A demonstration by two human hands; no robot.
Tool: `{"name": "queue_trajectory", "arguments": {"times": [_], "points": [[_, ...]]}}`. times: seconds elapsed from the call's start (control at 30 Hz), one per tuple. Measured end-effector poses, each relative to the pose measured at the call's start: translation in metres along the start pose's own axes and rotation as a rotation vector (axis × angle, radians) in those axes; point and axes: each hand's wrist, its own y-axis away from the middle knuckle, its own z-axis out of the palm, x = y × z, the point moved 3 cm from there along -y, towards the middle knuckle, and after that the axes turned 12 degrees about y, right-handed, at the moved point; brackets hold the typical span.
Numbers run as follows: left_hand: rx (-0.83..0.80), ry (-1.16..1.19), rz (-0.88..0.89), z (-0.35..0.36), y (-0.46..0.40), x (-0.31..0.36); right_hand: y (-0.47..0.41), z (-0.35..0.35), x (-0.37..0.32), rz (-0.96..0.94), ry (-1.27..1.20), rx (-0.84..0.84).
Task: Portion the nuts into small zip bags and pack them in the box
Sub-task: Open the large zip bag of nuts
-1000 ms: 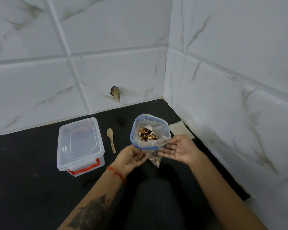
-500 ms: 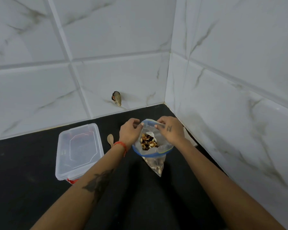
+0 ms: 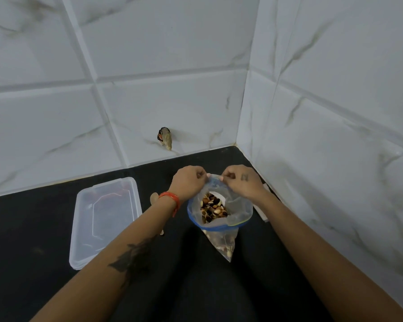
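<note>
pinching: my left hand [image 3: 188, 182] and right hand [image 3: 240, 182] both have curled fingers nipped on the far rim of the zip bag [image 3: 219, 214], close together at the top edge.
bag: stands on the black counter [image 3: 44, 287] near the tiled corner, mouth wide open toward me, blue zip strip along the near rim, bottom corner pointing at me.
nuts: the nuts [image 3: 213, 208] sit loose inside the bag, well below the rim; a pale scrap lies among them, i cannot tell what it is.
box: the clear box [image 3: 105, 219] lies left of the bag, well apart, lid on as far as i can judge.
spoon: the wooden spoon [image 3: 154, 198] is mostly hidden behind my left wrist, between box and bag.
spare bags: something flat and pale [image 3: 261, 211] rests by the right wall, mostly hidden by my right forearm; i can't identify it.
step: i judge i'm handling the bag mouth, opening or sealing, unclear which.
risk: only the far rim is held, so a tug could tip the soft bag toward me and spill nuts.
risk two: a nut caught in the zip would stop it sealing.
</note>
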Motion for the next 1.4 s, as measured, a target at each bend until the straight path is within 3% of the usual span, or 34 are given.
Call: {"name": "queue_trajectory", "arguments": {"times": [0.07,0.17,0.23,0.33,0.43,0.57,0.63,0.67,0.77,0.83,0.93,1.0,1.07,1.17,1.23,1.3,1.33,1.4], "points": [[-0.050,0.129,-0.102,-0.001,-0.005,-0.002,-0.006,-0.002,-0.002,0.091,-0.187,-0.184],[-0.240,0.695,-0.467,-0.001,-0.006,-0.007,-0.011,0.001,0.003,0.313,-0.819,-0.423],[-0.326,0.948,-0.609,0.009,-0.008,-0.015,-0.012,0.015,0.005,0.454,-1.075,-0.516],[-0.184,1.080,-0.688,0.026,-0.010,-0.028,-0.015,0.034,0.007,0.569,-0.981,-0.387],[-0.027,1.077,-0.594,0.034,-0.009,-0.036,-0.010,0.035,0.005,0.524,-0.823,-0.308],[0.194,0.692,-0.363,0.019,0.014,-0.031,0.008,0.020,0.012,0.402,-0.465,-0.170],[0.243,0.510,-0.320,0.010,0.034,-0.030,0.021,0.020,0.022,0.408,-0.465,-0.124],[0.194,0.507,-0.353,0.011,0.040,-0.034,0.029,0.021,0.026,0.435,-0.492,-0.144],[0.036,0.747,-0.534,0.018,0.060,-0.038,0.042,0.032,0.029,0.547,-0.642,-0.286],[0.087,0.920,-0.557,0.020,0.060,-0.042,0.044,0.040,0.028,0.639,-0.924,-0.302],[0.119,1.428,-0.617,0.032,0.057,-0.045,0.047,0.052,0.025,0.802,-1.485,-0.306],[0.125,1.762,-0.661,0.043,0.058,-0.047,0.054,0.058,0.024,0.889,-1.636,-0.301],[0.123,1.813,-0.651,0.051,0.061,-0.047,0.061,0.059,0.021,0.884,-1.591,-0.316],[0.191,1.445,-0.614,0.052,0.067,-0.051,0.063,0.051,0.022,0.804,-1.393,-0.341],[0.306,1.066,-0.583,0.042,0.074,-0.053,0.067,0.036,0.024,0.727,-0.977,-0.233],[0.323,0.898,-0.508,0.033,0.084,-0.048,0.075,0.020,0.028,0.595,-0.450,-0.049],[0.279,0.890,-0.506,0.032,0.090,-0.045,0.080,0.014,0.026,0.524,-0.316,-0.007],[0.178,0.944,-0.583,0.033,0.101,-0.040,0.089,0.012,0.022,0.474,-0.337,-0.094]]}}
